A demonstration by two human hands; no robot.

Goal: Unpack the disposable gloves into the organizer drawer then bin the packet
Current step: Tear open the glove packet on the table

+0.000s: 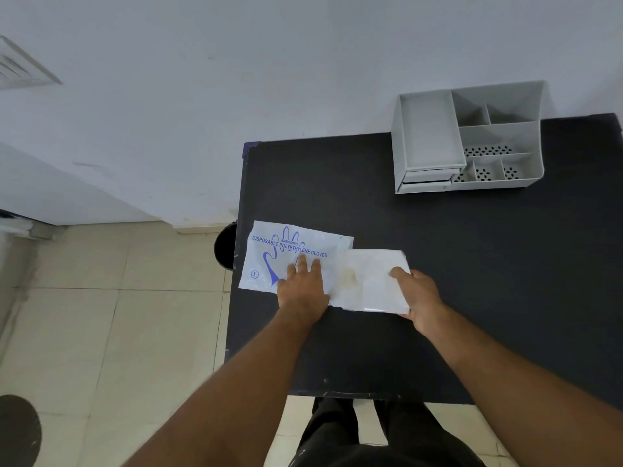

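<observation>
Looks like a plain utility or office-type room, can't pin it tighter. Bare white wall (236, 79), beige tiled floor (118, 298), vent grille (20, 67) upper left. Black table (472, 264) pushed against the wall, grey desk organizer (468, 139) with small drawers at its far edge. Dark bin (225, 246) on the floor just beside the table.

My arms are bare from the near edge of the view all the way out to the wrists, with no sleeve, watch, band or ring on either one. My left hand (303, 291) and my right hand (419, 298) wear no gloves, and their nails look short and plain. Below them I have on dark, near-black trousers (333, 429), the two legs standing a little apart, loose in cut and slightly creased.
</observation>
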